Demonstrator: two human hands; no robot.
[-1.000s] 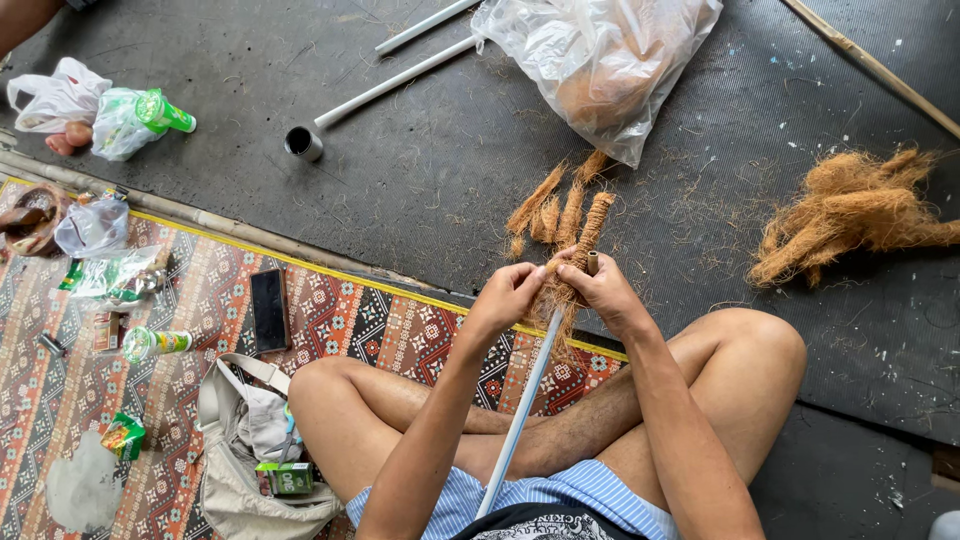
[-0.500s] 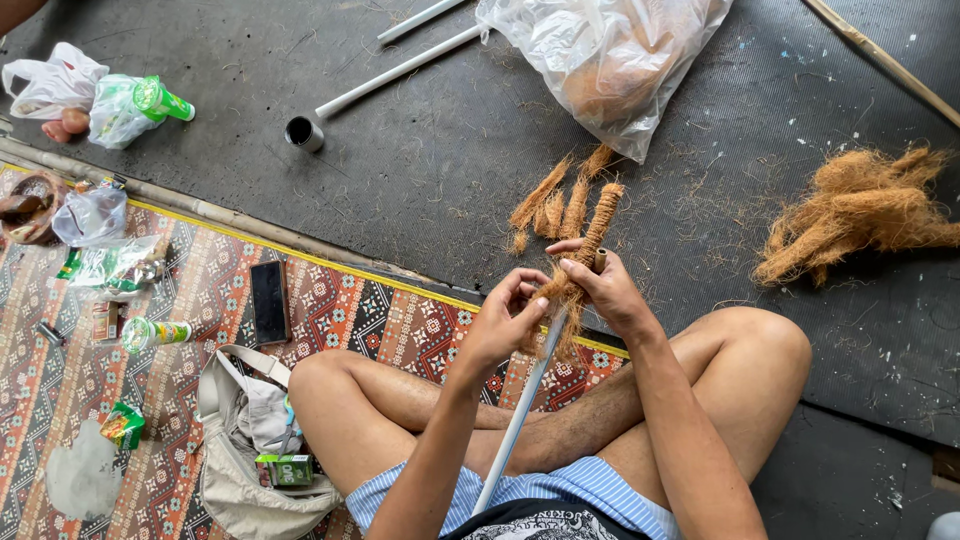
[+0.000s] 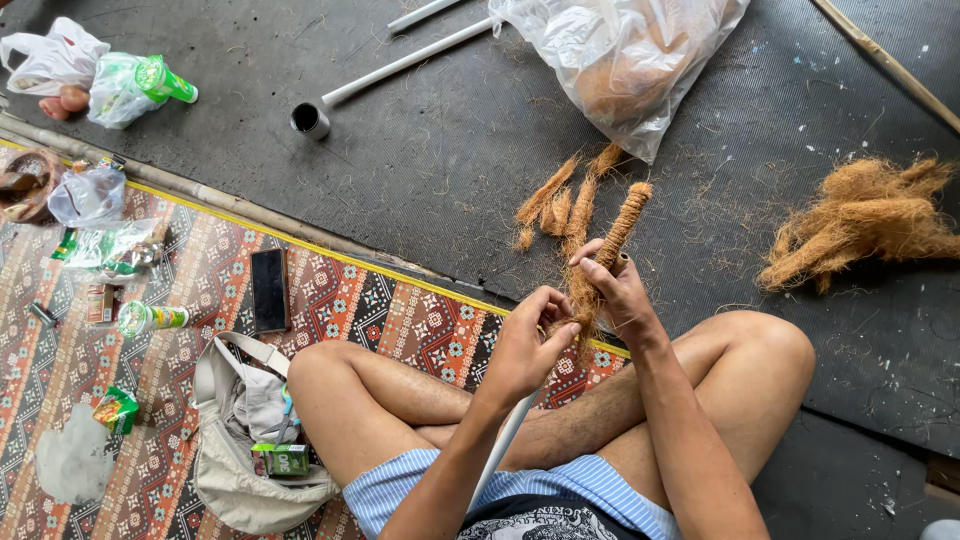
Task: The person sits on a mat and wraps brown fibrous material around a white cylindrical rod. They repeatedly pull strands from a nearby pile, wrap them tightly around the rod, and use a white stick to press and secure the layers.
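Observation:
I sit cross-legged with a white pipe (image 3: 505, 445) rising from my lap. Brown coconut fibre (image 3: 583, 290) is bunched at its upper end. My left hand (image 3: 530, 345) pinches the fibre against the pipe from the left. My right hand (image 3: 620, 290) grips the pipe and the fibre just above, beside a twisted fibre rope (image 3: 628, 220) that runs up and away from my fingers. Several loose fibre strands (image 3: 560, 205) lie on the dark mat just beyond my hands.
A clear plastic bag of fibre (image 3: 625, 65) lies ahead, a loose fibre pile (image 3: 865, 220) at the right. Another white pipe (image 3: 385, 75) lies at the top. On the patterned mat (image 3: 380, 305) are a phone (image 3: 269, 289), a beige bag (image 3: 240, 440), bottles and small packets.
My hands have slid slightly down and toward me along the pipe, with the left hand now pinching the fibre lower than before. The surroundings stay as they were.

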